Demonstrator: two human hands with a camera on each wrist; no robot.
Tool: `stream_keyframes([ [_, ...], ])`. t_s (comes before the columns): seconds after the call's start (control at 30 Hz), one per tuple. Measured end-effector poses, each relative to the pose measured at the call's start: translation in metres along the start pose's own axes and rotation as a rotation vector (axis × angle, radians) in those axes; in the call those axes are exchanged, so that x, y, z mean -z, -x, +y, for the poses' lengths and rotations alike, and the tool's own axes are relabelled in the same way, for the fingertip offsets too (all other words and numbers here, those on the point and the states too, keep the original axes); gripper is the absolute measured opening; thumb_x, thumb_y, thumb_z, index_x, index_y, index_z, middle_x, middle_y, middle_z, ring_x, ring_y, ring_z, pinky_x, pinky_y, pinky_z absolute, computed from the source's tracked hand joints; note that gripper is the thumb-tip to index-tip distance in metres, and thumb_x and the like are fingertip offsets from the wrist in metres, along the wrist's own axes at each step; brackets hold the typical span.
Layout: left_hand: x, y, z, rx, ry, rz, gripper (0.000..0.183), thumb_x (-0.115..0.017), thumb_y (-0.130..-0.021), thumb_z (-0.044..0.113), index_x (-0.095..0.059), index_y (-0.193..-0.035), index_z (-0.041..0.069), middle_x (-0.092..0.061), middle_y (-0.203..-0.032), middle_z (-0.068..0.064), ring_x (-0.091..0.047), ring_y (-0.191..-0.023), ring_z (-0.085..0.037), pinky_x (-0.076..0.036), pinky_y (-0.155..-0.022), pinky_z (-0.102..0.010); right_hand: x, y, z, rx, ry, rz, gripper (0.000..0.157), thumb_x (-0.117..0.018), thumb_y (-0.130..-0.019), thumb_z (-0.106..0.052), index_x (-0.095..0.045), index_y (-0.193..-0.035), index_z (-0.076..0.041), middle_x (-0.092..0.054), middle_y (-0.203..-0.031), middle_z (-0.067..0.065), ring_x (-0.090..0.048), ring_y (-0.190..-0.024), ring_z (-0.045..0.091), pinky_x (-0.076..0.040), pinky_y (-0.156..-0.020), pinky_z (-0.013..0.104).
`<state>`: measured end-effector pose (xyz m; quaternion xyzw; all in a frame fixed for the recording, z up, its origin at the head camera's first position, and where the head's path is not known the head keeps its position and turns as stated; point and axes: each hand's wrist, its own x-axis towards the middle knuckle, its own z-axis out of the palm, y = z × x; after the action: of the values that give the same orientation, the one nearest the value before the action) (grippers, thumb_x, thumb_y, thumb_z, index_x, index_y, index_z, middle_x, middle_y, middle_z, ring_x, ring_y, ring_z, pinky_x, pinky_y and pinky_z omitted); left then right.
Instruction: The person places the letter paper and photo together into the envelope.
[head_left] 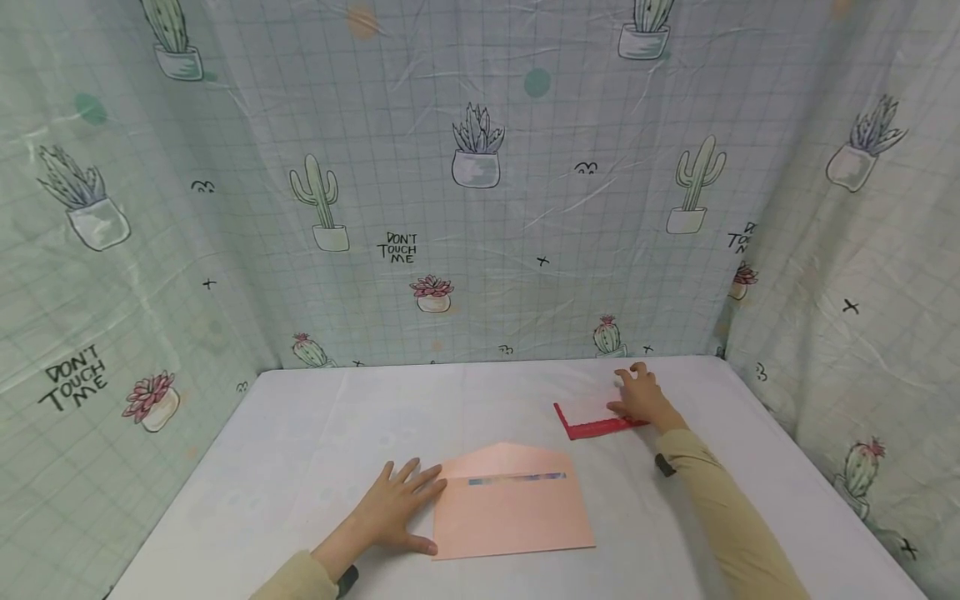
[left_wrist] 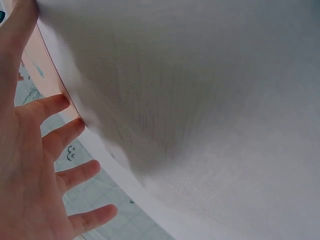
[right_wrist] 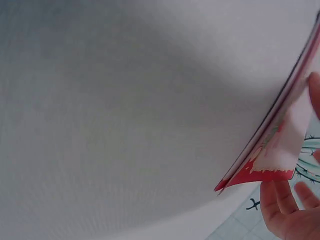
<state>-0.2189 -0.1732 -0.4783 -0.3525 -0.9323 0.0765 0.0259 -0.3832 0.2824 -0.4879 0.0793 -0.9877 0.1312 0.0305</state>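
Note:
A peach-pink envelope (head_left: pixel 513 521) lies on the table with its pointed flap raised away from me and a shiny bluish strip near the flap. My left hand (head_left: pixel 396 507) is spread at its left side; in the left wrist view the thumb and two of the fingers (left_wrist: pixel 55 106) touch the envelope's edge. Farther back on the right is a greeting card with a red border (head_left: pixel 600 428) and a pale middle. My right hand (head_left: pixel 643 397) holds the card's right end. In the right wrist view the card (right_wrist: pixel 280 145) looks layered, with fingers (right_wrist: pixel 272 205) at its end.
The table has a white cover (head_left: pixel 315 433). A cloth (head_left: pixel 480 225) printed with potted cacti hangs behind and along both sides of the table. The envelope lies nearer to me than the card, to its left.

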Motion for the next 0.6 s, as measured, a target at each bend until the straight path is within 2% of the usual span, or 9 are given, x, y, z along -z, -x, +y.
stream_keyframes([
  [0.1, 0.001, 0.0, 0.0, 0.005, 0.0, -0.007, 0.092, -0.044, -0.063, 0.079, -0.041, -0.133, 0.019, -0.038, -0.141, -0.001, -0.037, -0.127, -0.033, -0.035, -0.095, -0.058, -0.01, -0.009, 0.02, -0.008, -0.093, 0.047, 0.085, -0.076, -0.067, -0.035, -0.036, -0.126, 0.012, -0.02, -0.126, 0.037, -0.039, -0.1, 0.056, -0.043, -0.079, 0.057],
  [0.13, 0.001, 0.0, 0.0, 0.006, 0.001, -0.009, 0.092, -0.044, -0.063, 0.079, -0.041, -0.133, 0.019, -0.037, -0.141, -0.001, -0.037, -0.127, -0.033, -0.035, -0.095, -0.058, -0.021, -0.015, 0.032, 0.024, -0.11, 0.107, 0.088, -0.075, -0.067, -0.042, -0.037, -0.124, 0.013, -0.019, -0.127, 0.037, -0.039, -0.101, 0.056, -0.045, -0.082, 0.052],
  [0.17, 0.0, 0.0, 0.0, 0.006, 0.001, -0.009, 0.092, -0.044, -0.063, 0.079, -0.041, -0.133, 0.019, -0.037, -0.141, -0.001, -0.037, -0.127, -0.033, -0.035, -0.095, -0.058, -0.025, -0.018, 0.038, 0.021, -0.116, 0.121, 0.088, -0.076, -0.065, -0.043, -0.04, -0.121, 0.015, -0.021, -0.126, 0.038, -0.037, -0.106, 0.055, -0.044, -0.086, 0.05],
  [0.27, 0.0, 0.0, 0.0, 0.007, 0.004, -0.006, 0.092, -0.044, -0.063, 0.08, -0.042, -0.133, 0.019, -0.038, -0.141, -0.001, -0.037, -0.127, -0.033, -0.035, -0.094, -0.058, -0.028, -0.018, 0.045, 0.007, -0.154, 0.159, 0.074, -0.077, -0.064, -0.041, -0.051, -0.102, 0.017, -0.036, -0.118, 0.039, -0.028, -0.119, 0.05, -0.041, -0.093, 0.05],
  [0.33, -0.001, 0.0, 0.0, 0.007, 0.01, -0.005, 0.092, -0.044, -0.063, 0.079, -0.042, -0.133, 0.019, -0.038, -0.141, -0.001, -0.037, -0.127, -0.033, -0.035, -0.094, -0.059, -0.022, -0.011, 0.038, -0.01, -0.209, 0.17, 0.061, -0.078, -0.066, -0.033, -0.055, -0.094, 0.017, -0.042, -0.114, 0.039, -0.02, -0.125, 0.047, -0.037, -0.097, 0.051],
  [0.37, -0.001, 0.0, 0.0, 0.007, 0.013, -0.005, 0.092, -0.045, -0.063, 0.079, -0.042, -0.133, 0.019, -0.038, -0.141, -0.001, -0.037, -0.127, -0.033, -0.035, -0.094, -0.059, -0.012, -0.004, 0.027, -0.056, -0.232, 0.135, 0.055, -0.079, -0.064, -0.023, -0.056, -0.093, 0.017, -0.043, -0.114, 0.039, -0.017, -0.126, 0.048, -0.033, -0.096, 0.058],
  [0.47, -0.001, 0.0, 0.0, 0.007, 0.023, -0.004, 0.092, -0.046, -0.063, 0.078, -0.042, -0.133, 0.019, -0.038, -0.141, -0.001, -0.037, -0.127, -0.033, -0.035, -0.094, -0.059, -0.001, 0.009, 0.014, -0.085, -0.249, 0.125, 0.051, -0.076, -0.068, -0.017, -0.054, -0.101, 0.016, -0.037, -0.119, 0.039, -0.028, -0.118, 0.049, -0.036, -0.094, 0.058],
  [0.6, -0.001, 0.0, 0.0, 0.003, 0.02, 0.004, 0.091, -0.047, -0.064, 0.077, -0.042, -0.133, 0.018, -0.038, -0.141, -0.002, -0.037, -0.126, -0.034, -0.035, -0.094, -0.059, 0.003, 0.016, 0.007, -0.13, -0.182, 0.059, 0.051, -0.071, -0.075, -0.022, -0.05, -0.11, 0.008, -0.048, -0.109, 0.031, -0.047, -0.096, 0.04, -0.045, -0.083, 0.05],
])
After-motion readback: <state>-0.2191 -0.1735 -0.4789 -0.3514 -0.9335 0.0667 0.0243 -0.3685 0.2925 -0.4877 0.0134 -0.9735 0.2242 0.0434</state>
